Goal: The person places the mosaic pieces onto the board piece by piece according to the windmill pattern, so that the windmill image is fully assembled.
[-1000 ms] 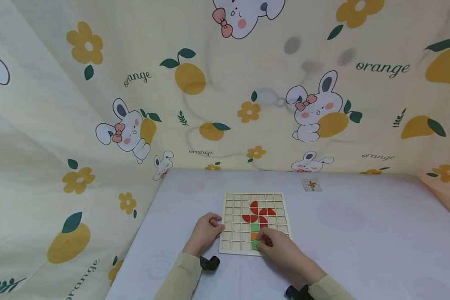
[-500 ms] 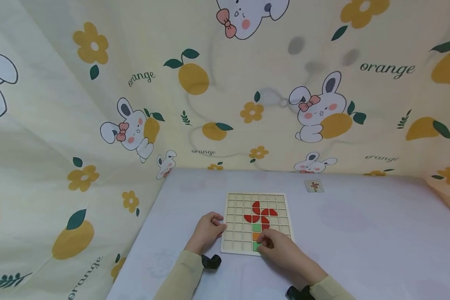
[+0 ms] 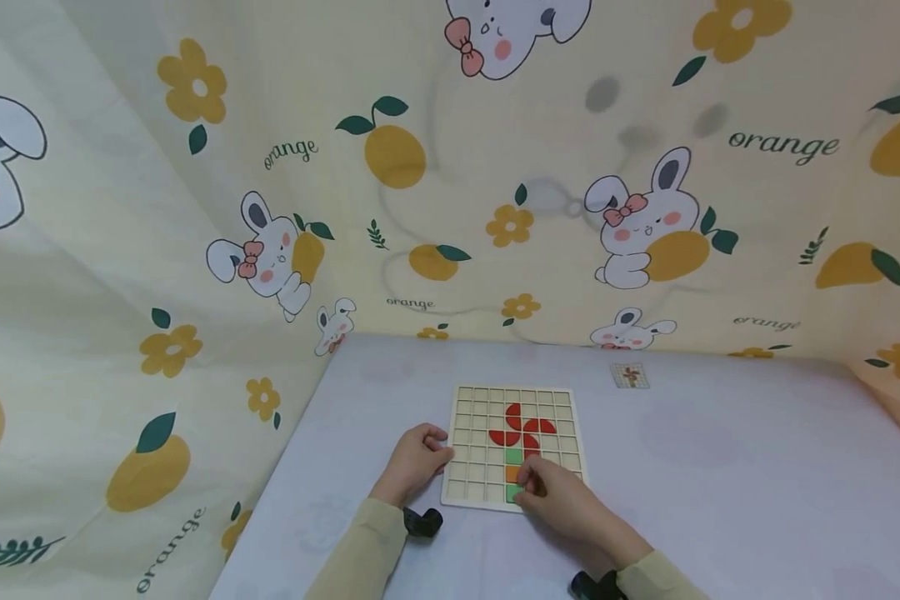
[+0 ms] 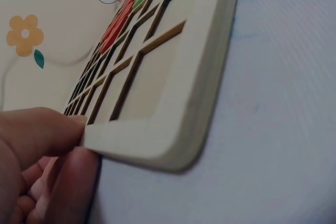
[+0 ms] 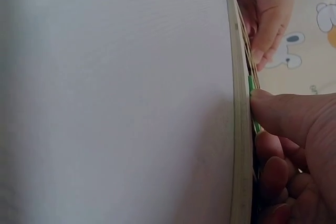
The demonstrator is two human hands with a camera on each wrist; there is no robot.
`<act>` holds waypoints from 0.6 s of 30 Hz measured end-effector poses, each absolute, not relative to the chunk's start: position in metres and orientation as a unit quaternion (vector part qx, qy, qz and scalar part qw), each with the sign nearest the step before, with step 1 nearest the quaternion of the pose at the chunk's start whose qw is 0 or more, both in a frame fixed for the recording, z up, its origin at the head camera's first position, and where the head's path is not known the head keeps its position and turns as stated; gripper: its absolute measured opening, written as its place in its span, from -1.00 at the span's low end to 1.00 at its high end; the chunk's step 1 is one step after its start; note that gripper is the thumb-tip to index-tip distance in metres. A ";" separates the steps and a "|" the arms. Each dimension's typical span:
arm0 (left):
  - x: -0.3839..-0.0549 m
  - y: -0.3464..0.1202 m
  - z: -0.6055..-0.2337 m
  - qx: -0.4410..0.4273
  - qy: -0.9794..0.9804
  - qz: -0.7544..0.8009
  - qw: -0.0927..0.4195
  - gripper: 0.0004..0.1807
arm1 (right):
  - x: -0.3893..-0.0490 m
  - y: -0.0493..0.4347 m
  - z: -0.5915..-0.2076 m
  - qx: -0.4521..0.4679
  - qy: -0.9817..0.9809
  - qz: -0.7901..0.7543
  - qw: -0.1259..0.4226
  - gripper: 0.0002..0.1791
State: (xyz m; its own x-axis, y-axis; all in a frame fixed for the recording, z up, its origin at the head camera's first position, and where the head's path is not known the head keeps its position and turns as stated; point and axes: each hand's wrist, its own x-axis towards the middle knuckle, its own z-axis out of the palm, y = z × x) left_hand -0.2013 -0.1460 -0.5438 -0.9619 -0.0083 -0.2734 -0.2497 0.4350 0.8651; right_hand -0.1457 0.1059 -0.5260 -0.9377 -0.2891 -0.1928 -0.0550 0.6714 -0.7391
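Note:
A pale wooden grid board (image 3: 468, 477) lies on the table under both hands. Its left edge is pinched between thumb and finger of my left hand (image 3: 411, 462), as the left wrist view confirms. My right hand (image 3: 567, 504) is at the board's near edge, thumb and curled fingertips on a green square tile (image 3: 512, 493); in the right wrist view the tile (image 5: 251, 84) sits in its slot, slightly proud. Above it in the same column are an orange tile (image 3: 512, 474) and another green tile (image 3: 513, 456). Red rounded pieces (image 3: 504, 437) form a pinwheel beyond them.
A small pattern card (image 3: 630, 376) with a similar pinwheel lies on the white tabletop (image 3: 720, 467) at the back right. A printed curtain (image 3: 435, 208) with rabbits and oranges hangs behind and on the left. Black wrist cameras (image 3: 423, 522) sit below the hands.
The head view has shifted slightly, so the scene sits a little further right. Both hands stay at the board, with the right fingertips still on the near green tile.

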 end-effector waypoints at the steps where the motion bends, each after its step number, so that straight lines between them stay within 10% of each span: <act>1: -0.201 -0.146 -0.544 -0.078 0.840 0.525 0.114 -0.73 | -0.145 0.105 -0.526 -0.095 0.902 -0.394 0.147 -0.78; 18: -0.197 -0.151 -0.547 -0.078 0.846 0.515 0.112 -0.72 | -0.140 0.101 -0.526 -0.106 0.905 -0.387 0.145 -0.80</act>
